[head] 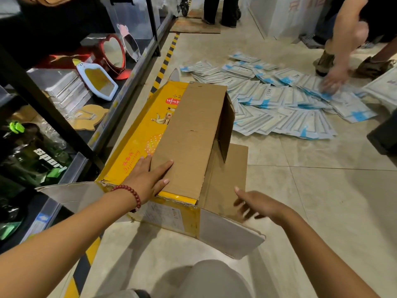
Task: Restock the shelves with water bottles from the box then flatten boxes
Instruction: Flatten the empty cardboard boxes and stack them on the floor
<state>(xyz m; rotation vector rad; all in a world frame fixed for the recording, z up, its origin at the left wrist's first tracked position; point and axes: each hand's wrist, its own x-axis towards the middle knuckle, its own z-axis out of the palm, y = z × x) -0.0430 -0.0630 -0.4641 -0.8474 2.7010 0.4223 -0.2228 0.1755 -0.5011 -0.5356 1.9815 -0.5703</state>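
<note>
On the tiled floor beside the shelves (71, 134), the box (182, 151) lies with its long axis running away from the person, yellow printed side facing up-left, brown flap folded over the top. Near-end flaps splay open toward the person, 1 to the left and 1 to the right. Nothing shows inside the part of the box that can be seen; no water bottles can be made out in it.

The left hand (148, 179) presses flat on the near part of the top, fingers straight and spread across the yellow face and the brown flap, gripping nothing. The right hand (257, 205) hovers just right of the box's open near end, fingers loosely extended, holding nothing, not touching cardboard as far as can be told; slight blur.

Likely step: flattening. The box sits directly ahead of both hands, with the left hand already on it and the right hand nearest the open end and the brown flap lying on the floor. Collapse would probably go sideways, across the long axis.

Elsewhere: mirrors (103, 67) on the shelves, blue-white packets (279, 100) spread on the floor, a second person's hand (335, 80) reaching into them.
</note>
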